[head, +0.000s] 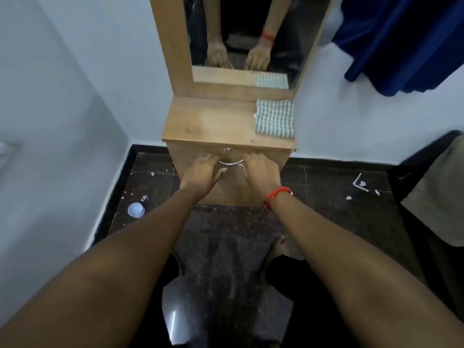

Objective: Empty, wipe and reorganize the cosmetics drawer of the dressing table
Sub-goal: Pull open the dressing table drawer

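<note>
Now the left hand (200, 170) and right hand (261, 169) rest straight-fingered on the shut drawer (232, 182), flanking its sideways-running handle (231, 162).

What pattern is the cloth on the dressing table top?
Grey-green and white checks on the cloth, head view.

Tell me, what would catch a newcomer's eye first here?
The left hand and right hand rest on the drawer front, either side of its curved metal handle, and the mirror above repeats them. A red thread bracelet rings the right wrist, and a folded checked cloth lies on the right of the dressing table top.
</note>
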